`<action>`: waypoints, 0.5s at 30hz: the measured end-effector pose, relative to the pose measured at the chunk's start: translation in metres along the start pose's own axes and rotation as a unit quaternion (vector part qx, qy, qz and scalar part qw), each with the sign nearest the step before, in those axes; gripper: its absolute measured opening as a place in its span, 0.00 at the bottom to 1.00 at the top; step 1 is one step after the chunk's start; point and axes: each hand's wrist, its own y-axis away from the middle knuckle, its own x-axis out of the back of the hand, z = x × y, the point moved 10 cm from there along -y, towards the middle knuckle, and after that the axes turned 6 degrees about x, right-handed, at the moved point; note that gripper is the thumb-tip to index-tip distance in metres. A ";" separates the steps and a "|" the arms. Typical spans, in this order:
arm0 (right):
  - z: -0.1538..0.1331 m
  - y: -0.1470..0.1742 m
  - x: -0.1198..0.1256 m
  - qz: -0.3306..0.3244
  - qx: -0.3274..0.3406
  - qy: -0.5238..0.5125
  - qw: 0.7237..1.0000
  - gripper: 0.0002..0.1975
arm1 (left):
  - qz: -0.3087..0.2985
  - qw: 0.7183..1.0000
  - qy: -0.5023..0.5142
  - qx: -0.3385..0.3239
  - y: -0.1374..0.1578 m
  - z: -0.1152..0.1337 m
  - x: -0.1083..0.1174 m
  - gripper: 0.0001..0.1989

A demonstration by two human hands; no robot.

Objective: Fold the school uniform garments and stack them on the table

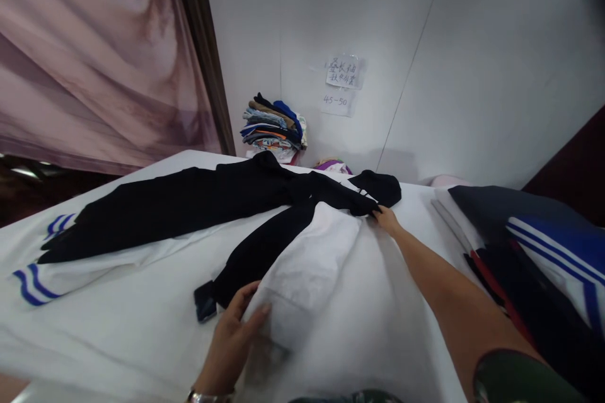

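Note:
A black and white long-sleeved garment (198, 214) lies spread across the white-covered table, its black part stretching to the left. My left hand (236, 330) has its thumb and fingers closed on the edge of a white fabric panel (316, 252) at the near side. Farther back, my right hand (388, 221) pinches the black fabric near the garment's top. A black sleeve (269, 255) runs between them toward a dark cuff (205, 301). White cloth with blue stripes (35, 283) shows from beneath the black part at the far left.
Folded clothes (274, 123) are stacked at the back by the wall. Another pile of clothes (534, 252) stands on the right, close to my right arm. Two handwritten papers (344, 72) are stuck on the wall. A pink curtain (104, 50) hangs at left beyond the table (155, 289).

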 end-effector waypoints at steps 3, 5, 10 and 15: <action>0.002 -0.024 0.027 0.046 -0.033 -0.010 0.998 0.13 | 0.062 0.993 -0.085 -0.060 -0.011 0.027 0.023 0.25; 0.006 -0.039 0.049 0.079 -0.051 -0.002 0.996 0.14 | 0.102 0.982 -0.149 -0.062 -0.024 0.032 0.037 0.26; 0.012 -0.066 0.077 0.109 -0.069 0.039 0.991 0.09 | 0.082 0.962 -0.259 0.006 -0.055 0.009 0.042 0.27; 0.008 -0.092 0.077 0.123 -0.055 0.024 0.991 0.10 | 0.066 0.957 -0.282 0.016 -0.060 0.003 0.040 0.27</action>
